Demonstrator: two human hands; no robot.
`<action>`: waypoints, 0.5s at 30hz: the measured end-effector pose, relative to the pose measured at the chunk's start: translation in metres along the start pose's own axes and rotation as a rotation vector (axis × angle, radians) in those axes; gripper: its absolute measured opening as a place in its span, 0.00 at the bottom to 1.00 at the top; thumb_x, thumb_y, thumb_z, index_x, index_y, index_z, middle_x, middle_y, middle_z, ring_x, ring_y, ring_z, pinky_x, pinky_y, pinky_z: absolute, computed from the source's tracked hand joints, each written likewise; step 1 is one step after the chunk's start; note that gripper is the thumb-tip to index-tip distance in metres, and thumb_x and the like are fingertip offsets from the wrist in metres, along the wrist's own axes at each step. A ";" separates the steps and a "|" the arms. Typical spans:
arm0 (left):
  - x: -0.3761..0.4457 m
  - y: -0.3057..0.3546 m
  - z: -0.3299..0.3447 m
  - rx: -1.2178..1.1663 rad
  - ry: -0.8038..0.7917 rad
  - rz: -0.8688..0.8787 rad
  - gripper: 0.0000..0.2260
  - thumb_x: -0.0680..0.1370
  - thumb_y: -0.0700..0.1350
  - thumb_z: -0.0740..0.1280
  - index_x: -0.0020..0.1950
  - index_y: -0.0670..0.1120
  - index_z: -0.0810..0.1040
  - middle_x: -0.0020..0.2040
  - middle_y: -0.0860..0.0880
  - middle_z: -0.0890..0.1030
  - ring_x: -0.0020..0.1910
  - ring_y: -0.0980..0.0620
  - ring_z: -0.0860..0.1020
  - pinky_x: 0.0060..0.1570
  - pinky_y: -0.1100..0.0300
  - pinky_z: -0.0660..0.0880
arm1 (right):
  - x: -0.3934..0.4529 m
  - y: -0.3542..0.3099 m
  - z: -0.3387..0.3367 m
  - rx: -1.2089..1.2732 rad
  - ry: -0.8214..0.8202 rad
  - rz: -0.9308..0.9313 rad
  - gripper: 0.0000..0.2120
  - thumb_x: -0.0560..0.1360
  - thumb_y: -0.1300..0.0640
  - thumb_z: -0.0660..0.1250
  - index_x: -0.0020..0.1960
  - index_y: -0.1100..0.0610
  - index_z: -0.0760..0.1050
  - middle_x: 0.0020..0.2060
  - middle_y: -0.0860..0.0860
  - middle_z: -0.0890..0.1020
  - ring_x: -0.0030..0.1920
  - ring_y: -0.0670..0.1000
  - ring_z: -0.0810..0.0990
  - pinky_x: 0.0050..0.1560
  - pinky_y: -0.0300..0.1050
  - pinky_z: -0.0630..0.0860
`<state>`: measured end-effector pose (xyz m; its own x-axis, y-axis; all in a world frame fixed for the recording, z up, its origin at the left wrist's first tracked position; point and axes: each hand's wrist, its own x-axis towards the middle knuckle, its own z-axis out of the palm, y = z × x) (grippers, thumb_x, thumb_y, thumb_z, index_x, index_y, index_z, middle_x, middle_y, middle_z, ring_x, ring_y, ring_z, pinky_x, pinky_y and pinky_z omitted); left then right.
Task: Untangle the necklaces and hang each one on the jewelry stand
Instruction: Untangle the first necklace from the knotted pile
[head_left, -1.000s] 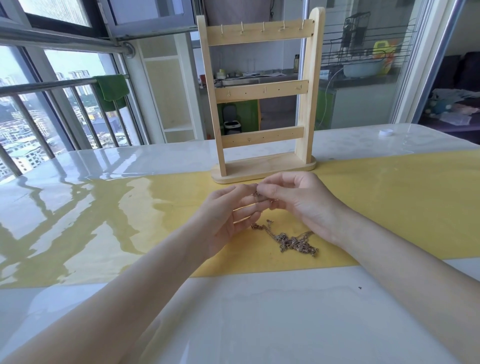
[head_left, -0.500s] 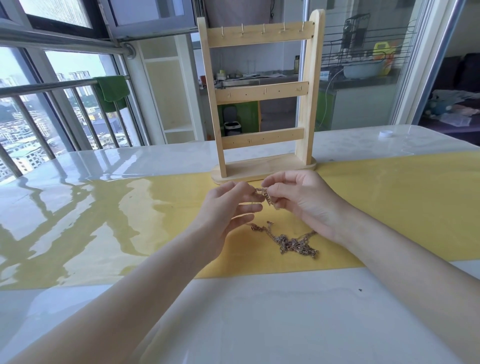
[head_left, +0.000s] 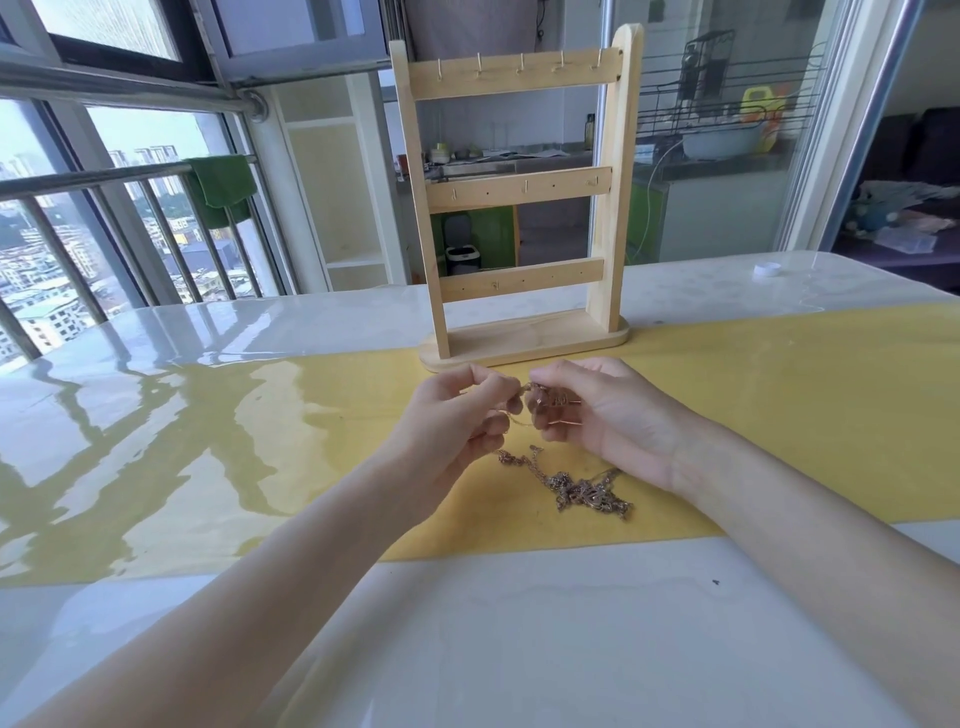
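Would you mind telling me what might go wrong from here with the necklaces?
1. Both the left hand and the right hand pinch the same chain, while the tangled necklaces trail down to the yellow mat; pulling apart may tighten the knot or snap a fine link.
2. The jewelry stand stands just behind the hands; a sudden tug could knock it.

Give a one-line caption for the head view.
Both hands pick at tangled necklaces before an empty wooden jewelry stand.
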<state>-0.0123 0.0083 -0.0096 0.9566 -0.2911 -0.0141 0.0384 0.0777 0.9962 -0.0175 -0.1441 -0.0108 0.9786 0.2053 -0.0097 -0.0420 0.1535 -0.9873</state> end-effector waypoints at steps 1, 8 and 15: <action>0.000 0.000 0.000 0.021 -0.013 -0.007 0.08 0.78 0.39 0.65 0.39 0.44 0.72 0.32 0.51 0.75 0.26 0.57 0.67 0.28 0.68 0.69 | 0.000 0.001 -0.001 -0.012 0.007 -0.009 0.07 0.77 0.61 0.65 0.41 0.61 0.76 0.33 0.53 0.77 0.32 0.48 0.74 0.33 0.38 0.72; 0.000 -0.003 -0.003 0.164 -0.008 -0.009 0.05 0.77 0.42 0.67 0.42 0.44 0.80 0.30 0.52 0.75 0.28 0.58 0.68 0.33 0.68 0.71 | 0.001 0.006 -0.004 -0.090 0.120 -0.101 0.03 0.73 0.62 0.70 0.41 0.60 0.78 0.28 0.50 0.74 0.27 0.45 0.68 0.30 0.34 0.67; 0.001 -0.006 -0.003 0.216 0.004 0.012 0.07 0.77 0.42 0.67 0.39 0.46 0.77 0.33 0.53 0.76 0.29 0.57 0.70 0.32 0.66 0.69 | 0.001 0.008 -0.004 -0.005 0.110 -0.164 0.04 0.74 0.69 0.67 0.44 0.62 0.77 0.32 0.52 0.79 0.32 0.46 0.78 0.34 0.35 0.75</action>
<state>-0.0108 0.0106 -0.0163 0.9577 -0.2877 -0.0020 -0.0354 -0.1249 0.9915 -0.0158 -0.1466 -0.0195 0.9883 0.0714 0.1347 0.1209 0.1710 -0.9778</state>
